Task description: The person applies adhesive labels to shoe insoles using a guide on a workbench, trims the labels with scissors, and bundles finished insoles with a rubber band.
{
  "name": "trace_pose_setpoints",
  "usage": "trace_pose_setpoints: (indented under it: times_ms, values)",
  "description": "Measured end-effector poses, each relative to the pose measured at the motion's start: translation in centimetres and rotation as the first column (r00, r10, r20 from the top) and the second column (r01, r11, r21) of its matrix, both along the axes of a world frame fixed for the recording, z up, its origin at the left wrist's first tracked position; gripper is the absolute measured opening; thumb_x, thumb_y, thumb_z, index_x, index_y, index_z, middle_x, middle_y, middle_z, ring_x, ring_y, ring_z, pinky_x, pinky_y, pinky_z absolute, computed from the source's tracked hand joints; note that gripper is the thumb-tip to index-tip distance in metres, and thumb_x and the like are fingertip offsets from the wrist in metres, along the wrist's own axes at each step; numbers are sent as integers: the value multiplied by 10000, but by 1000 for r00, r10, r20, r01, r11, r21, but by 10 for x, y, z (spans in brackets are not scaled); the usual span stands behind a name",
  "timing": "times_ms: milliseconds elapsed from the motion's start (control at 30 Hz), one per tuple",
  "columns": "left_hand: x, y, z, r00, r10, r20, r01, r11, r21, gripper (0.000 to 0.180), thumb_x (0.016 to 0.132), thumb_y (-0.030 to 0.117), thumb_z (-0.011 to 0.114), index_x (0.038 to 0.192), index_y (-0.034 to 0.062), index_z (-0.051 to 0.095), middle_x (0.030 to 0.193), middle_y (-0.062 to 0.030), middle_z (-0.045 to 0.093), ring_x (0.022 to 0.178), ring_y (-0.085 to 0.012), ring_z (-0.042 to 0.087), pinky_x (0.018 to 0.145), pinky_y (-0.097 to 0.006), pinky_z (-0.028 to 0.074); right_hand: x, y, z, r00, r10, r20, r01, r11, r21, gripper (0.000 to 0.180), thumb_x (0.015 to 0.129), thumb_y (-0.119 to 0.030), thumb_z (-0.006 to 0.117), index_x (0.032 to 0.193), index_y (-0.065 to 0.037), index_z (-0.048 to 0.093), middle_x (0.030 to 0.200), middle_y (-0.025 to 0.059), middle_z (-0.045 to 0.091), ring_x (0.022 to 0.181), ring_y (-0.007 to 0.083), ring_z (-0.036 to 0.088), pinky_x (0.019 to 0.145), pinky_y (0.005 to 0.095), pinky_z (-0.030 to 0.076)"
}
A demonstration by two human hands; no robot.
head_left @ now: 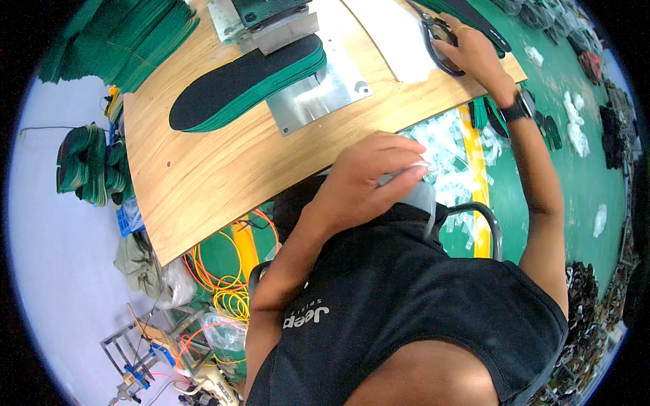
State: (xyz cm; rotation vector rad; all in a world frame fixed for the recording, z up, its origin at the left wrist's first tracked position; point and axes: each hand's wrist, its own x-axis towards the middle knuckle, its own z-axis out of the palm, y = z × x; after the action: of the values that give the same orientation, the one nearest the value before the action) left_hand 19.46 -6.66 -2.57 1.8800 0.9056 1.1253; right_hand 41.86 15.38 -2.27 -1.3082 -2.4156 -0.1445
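Note:
My right hand [474,59] is at the far right of the table, its fingers closed around the black handles of a pair of scissors [429,39]. Held low in front of my body, just off the table's near edge, my left hand [371,177] pinches a small whitish piece [422,164] that looks like thin plastic. A stack of insoles [254,81], black on top with green edges, lies across the wooden table [223,172] and partly over a metal plate [325,101]. Another dark insole [474,24] rests beside the scissors.
Behind the insole stack stands a metal press block [281,27]. Piles of green insoles [128,40] fill the far left. A white sheet [393,40] lies near the scissors. Plastic scraps [447,159] litter the floor; coiled yellow hoses [230,298] lie below left.

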Motion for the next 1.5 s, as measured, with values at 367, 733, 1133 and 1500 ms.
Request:
trace_pose_setpoints:
  times_ms: [367,733,1133,1500]
  values:
    - [-31,-4,-2,771,363,524,-331,930,-157,233,931,104,501,1020,-53,649,1199,-152,597,1113,-209,527,965,-333,389,-103,-162,9,525,160,-836,-743,566,-358,218,889,-191,627,811,6,580,625,111,555,565,138,531,532,279,422]
    - [-201,52,42,648,631,-428,-446,769,458,526,716,255,764,1166,30,611,1237,-162,576,1226,-317,473,1037,-386,355,-155,-117,0,488,-425,-763,-749,245,-616,179,904,-138,603,833,18,656,733,14,623,636,52,537,572,199,432]
    - [-201,80,27,528,433,-730,-392,887,242,629,663,342,786,1200,93,573,1012,-121,618,937,-312,580,845,-377,452,-187,-81,-7,355,-623,-697,-778,217,-590,169,857,-112,632,849,55,658,805,122,658,652,169,626,571,259,509]
    - [-203,79,27,525,418,-742,-389,893,228,630,665,331,785,1208,99,564,1054,-117,613,967,-317,579,862,-376,448,-186,-83,-3,336,-664,-668,-771,214,-600,158,852,-109,633,813,44,647,741,100,646,594,141,610,516,247,487]
